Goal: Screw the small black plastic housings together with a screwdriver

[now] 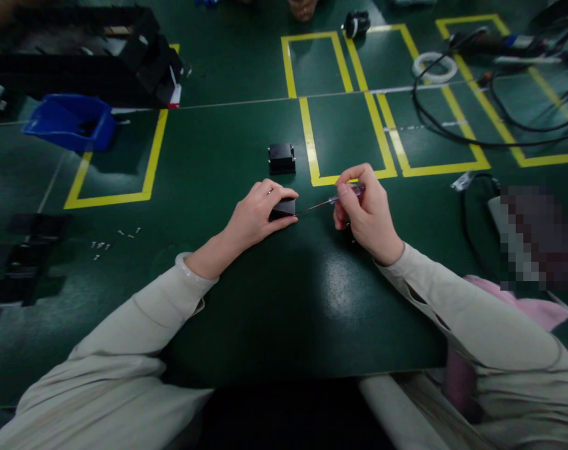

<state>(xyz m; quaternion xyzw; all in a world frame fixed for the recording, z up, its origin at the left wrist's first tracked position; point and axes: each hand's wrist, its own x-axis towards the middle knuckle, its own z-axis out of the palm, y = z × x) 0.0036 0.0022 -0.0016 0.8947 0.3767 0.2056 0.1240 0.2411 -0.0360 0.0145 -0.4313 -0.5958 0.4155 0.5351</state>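
On the green table, my left hand [258, 215] grips a small black block-like part [283, 209] between thumb and fingers. My right hand [366, 212] is closed on the clear handle of a screwdriver [318, 205]. The thin shaft points left, and its tip meets the right end of the black part near my left thumb. Just beyond my left hand sits a second black part [282, 158] with small shiny screws at its sides. Several loose screws [101, 245] lie on the table to the left.
A blue bin [72, 122] and a black rack [87, 69] stand at the far left, with black pieces [25, 256] nearer. Yellow tape outlines [314, 156] mark the table. Black cable [453, 134], a white tape roll [434, 67] and pink cloth [513, 300] are right. Another person's hand [303, 9] shows at the top.
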